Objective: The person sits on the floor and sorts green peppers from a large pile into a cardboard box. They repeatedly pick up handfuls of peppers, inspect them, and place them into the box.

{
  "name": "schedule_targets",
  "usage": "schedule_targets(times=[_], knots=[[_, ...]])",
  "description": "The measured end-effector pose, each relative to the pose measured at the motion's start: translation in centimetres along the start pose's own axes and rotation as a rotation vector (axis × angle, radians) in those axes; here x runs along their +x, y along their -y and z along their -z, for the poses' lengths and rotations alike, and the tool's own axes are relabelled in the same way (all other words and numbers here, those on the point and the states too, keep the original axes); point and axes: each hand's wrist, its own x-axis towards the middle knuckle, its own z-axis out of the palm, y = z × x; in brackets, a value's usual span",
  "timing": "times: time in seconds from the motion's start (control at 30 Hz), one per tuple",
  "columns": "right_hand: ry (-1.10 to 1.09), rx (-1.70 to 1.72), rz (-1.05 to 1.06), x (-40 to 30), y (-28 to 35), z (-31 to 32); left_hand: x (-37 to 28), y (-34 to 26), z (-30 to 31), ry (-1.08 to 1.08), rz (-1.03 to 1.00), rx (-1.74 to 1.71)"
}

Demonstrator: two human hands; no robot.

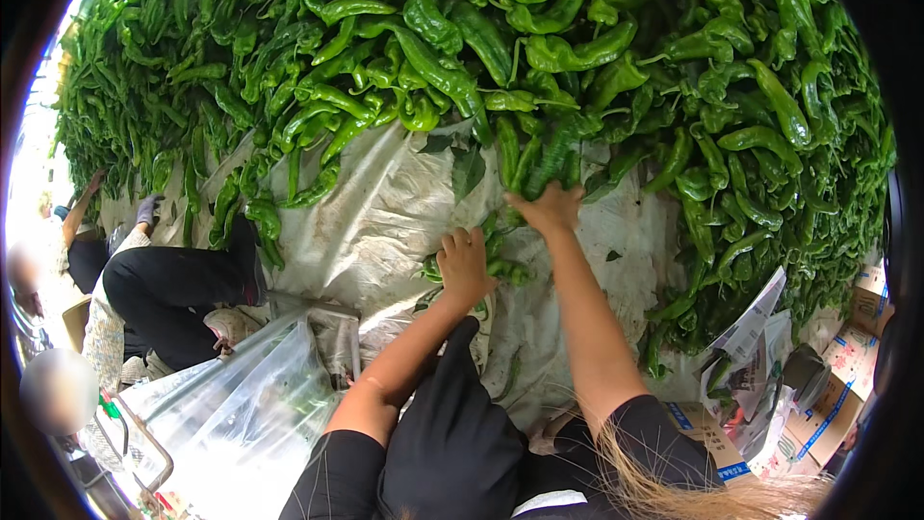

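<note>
A large heap of long green peppers (577, 50) rises before me and slopes down onto a pale, dirt-marked sheet (361, 209). At its lower edge my right hand (550, 208) grips a bunch of green peppers (554, 155), thumb on the left and fingers on the right; one of these peppers looks blurred. Nearer to me, my left hand (464, 266) lies palm down over a few small peppers (514, 272) on the sheet. Its palm is hidden, so whether it holds any cannot be seen. Loose green leaves (468, 172) lie between the heap and my hands.
To my left sits another person in dark trousers (180, 289), a gloved hand (149, 209) near the heap. A clear plastic bag (245, 383) hangs on a metal frame (336, 309) beside me. Printed cardboard boxes (823, 412) and plastic wrapping (751, 368) stand at right.
</note>
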Motion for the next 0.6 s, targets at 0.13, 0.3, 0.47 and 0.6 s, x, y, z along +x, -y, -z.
schedule_targets(times=[0.13, 0.3, 0.47, 0.6], knots=[[0.011, -0.078, -0.134, 1.4, 2.7, -1.2, -0.7, -1.1, -1.4, -0.222, -0.093, 0.213], [0.08, -0.042, -0.013, 3.1, 0.8, -1.2, 1.1, 0.7, -4.1, -0.44, -0.103, 0.361], [0.163, 0.431, 0.18, 0.0, -7.0, 0.7, 1.6, 0.5, -4.3, -0.297, -0.049, 0.327], [0.017, 0.886, 0.147, -10.6, -11.7, 4.4, 0.9, 1.3, -1.1, 0.159, -0.028, 0.072]])
